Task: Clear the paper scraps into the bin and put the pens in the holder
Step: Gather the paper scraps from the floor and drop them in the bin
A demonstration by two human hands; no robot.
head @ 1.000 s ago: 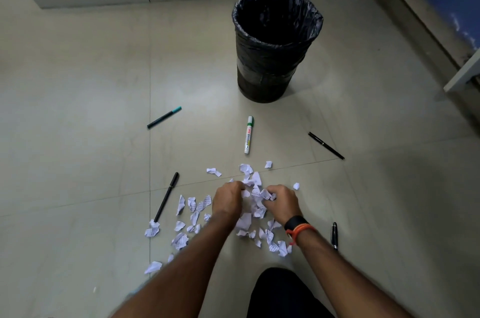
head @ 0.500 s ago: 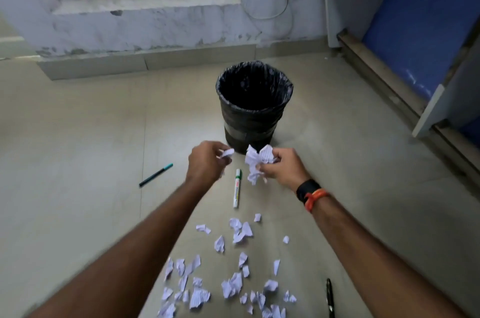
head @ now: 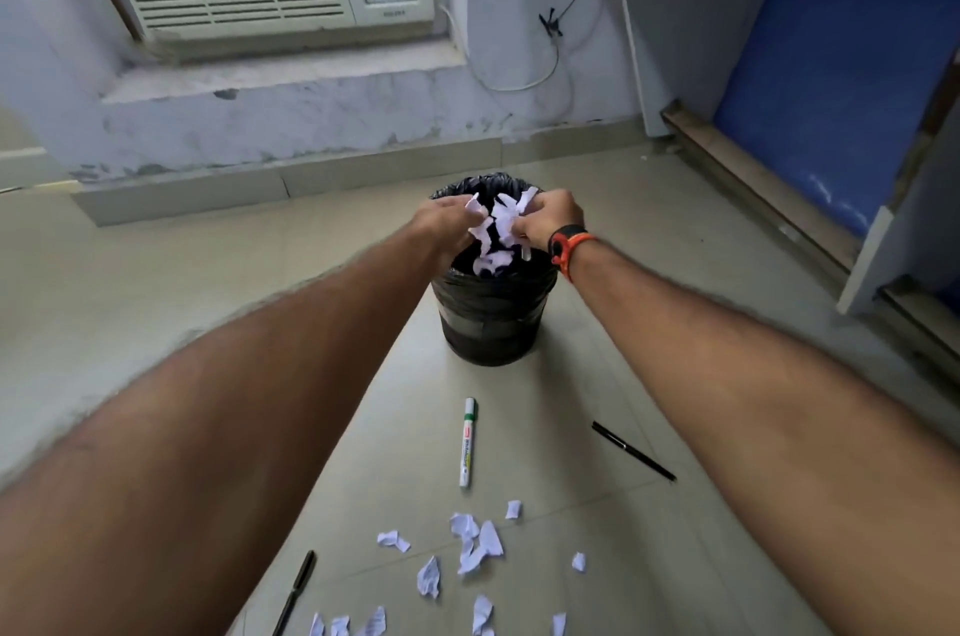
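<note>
— Now, what is found at the round black bin lined with a black plastic bag (head: 493, 318)?

— It is stood upright on the beige tiled floor (head: 156, 272), and both hands are held over its open mouth. A bunch of crumpled white paper scraps (head: 501, 225) is clutched in the curled fingers of the right hand (head: 550, 220). The grip of the left hand (head: 441, 220) is closed narrowly on one scrap of that bunch at its fingertips. A few pieces are seen low between the hands, inside the rim; what lies deeper cannot be told.

— And the pens?

— All are seen lying flat on the floor. The white marker with a green cap (head: 467, 443) is laid nearest the bin, its long axis run almost straight toward it, cap end pointed at the bin. A slim black pen (head: 632, 451) is set to its right, slanted from upper left to lower right. A second black pen (head: 295, 591) is seen at the lower left, tilted, beside the scattered white paper bits (head: 475, 547).
</note>
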